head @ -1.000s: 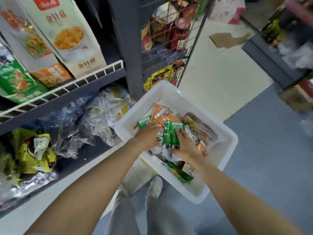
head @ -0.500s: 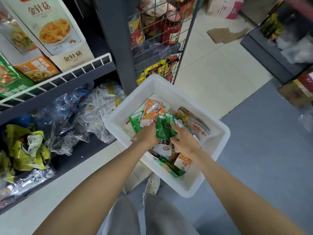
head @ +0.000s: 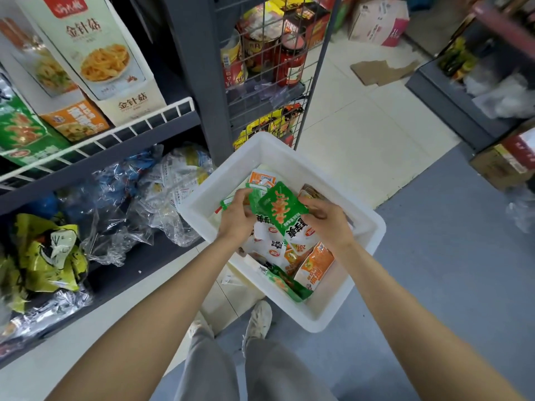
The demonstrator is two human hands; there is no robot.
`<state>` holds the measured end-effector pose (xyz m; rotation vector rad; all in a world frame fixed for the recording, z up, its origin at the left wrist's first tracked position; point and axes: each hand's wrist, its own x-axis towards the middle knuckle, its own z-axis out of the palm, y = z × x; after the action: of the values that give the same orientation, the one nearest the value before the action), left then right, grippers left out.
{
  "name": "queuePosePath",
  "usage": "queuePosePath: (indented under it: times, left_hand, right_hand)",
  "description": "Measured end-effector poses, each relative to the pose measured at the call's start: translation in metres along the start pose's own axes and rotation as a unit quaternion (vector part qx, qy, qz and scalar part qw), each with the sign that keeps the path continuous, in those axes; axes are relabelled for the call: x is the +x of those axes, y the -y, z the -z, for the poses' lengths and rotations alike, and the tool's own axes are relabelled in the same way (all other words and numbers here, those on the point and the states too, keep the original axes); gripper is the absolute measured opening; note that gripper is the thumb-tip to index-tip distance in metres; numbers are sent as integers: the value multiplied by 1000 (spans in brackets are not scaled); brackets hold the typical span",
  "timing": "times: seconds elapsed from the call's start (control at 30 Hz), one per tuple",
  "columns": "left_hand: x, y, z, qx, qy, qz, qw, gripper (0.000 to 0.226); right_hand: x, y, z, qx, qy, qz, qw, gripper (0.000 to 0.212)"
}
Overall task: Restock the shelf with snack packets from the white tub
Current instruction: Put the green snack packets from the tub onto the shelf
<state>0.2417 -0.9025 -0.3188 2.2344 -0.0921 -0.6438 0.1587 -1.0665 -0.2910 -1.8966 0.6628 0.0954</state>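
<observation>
The dark metal shelf stands left of the white tub, a smooth rigid plastic tub on the floor, likely close for short reaches. Inside it lie glossy, flat snack packets. Above the tub, the left hand and right hand pinch green packets, fingers curled round their crinkly edges, apparently gathering a bundle.

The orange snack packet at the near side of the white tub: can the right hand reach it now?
Probably not right away: the right hand grips a green packet. Otherwise the orange snack packet lies uncovered just below that wrist.
</observation>
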Motion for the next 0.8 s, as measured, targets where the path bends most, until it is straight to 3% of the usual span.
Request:
queuePosePath:
  times: [0.1, 0.17, 0.3, 0.4, 0.5, 0.6, 0.7, 0.8]
  left_hand:
    - [-4, -3, 18, -14, -1, -15, 1000, 29]
    - [-7, -3, 30, -27, 1, -16, 1000, 24]
    - [-12, -4, 53, -83, -17, -6, 996, 23]
    - [-17, -10, 68, -194, -17, 26, 981, 22]
    - [-19, -20, 80, -268, -18, 53, 962, 20]
    - [-22, -27, 92, -310, -23, 67, 948, 20]
    - [-28, -36, 102, -338, -10, 73, 938, 20]
    - [-33, -42, 114, -356, -3, 73, 931, 18]
  right_hand:
    - [-10, 23, 4, 101, 32, 23, 994, 62]
    - [-13, 33, 5, 95, 30, 34, 994, 63]
    - [-9, 33, 1, -57, -32, 67, 996, 50]
    - [-12, 36, -9, -158, -31, 129, 978, 41]
    - [-17, 51, -20, -184, 14, 161, 970, 38]
    - [-17, 67, -28, -239, 79, 194, 948, 50]
    - [-16, 80, -40, -302, 52, 241, 921, 38]
    - [-17, 96, -50, -281, 11, 276, 919, 19]
